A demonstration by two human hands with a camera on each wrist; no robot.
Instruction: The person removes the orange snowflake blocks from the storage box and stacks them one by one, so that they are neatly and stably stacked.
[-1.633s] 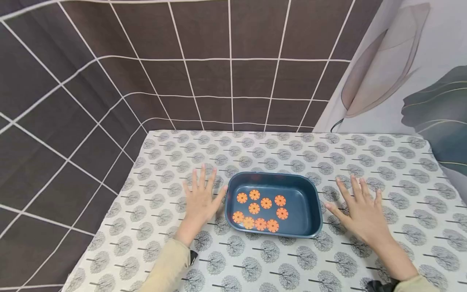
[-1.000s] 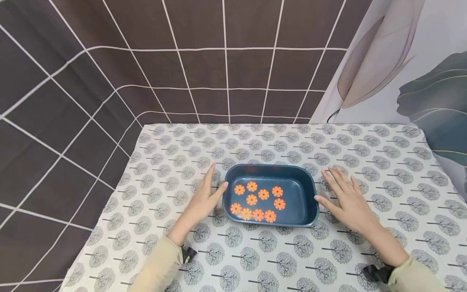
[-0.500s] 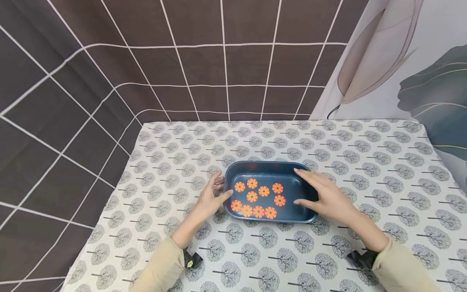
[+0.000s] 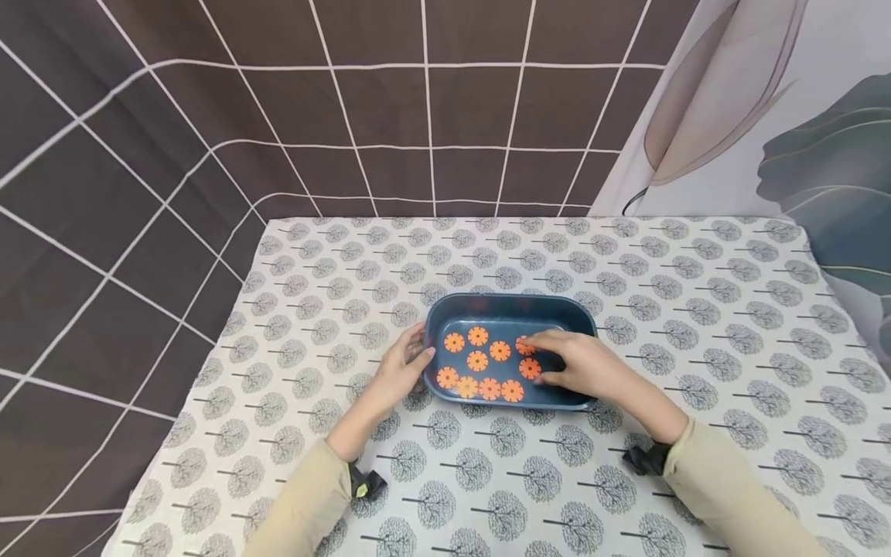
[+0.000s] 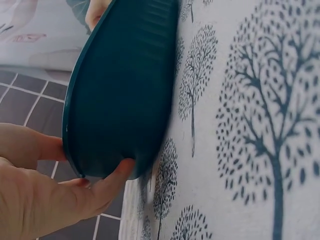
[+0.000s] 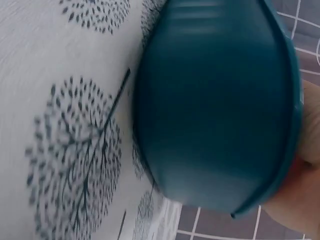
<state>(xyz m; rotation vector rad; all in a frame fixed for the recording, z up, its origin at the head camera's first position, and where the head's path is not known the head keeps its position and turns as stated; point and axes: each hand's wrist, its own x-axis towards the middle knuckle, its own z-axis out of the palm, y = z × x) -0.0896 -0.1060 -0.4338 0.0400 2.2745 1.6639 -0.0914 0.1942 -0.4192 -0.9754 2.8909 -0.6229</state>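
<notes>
1. Orange discs are scattered in a blue basin on the worktop.
2. One is partly covered by the right hand, fingers spread (contact unclear).
3. The basin's left end is pinched by the fingers of the left hand.

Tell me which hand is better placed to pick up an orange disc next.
Probably the right hand: it reaches inside the blue tray, fingertips at the rightmost orange discs. The left hand grips the tray's left end, so seems better placed to steady it.
</notes>
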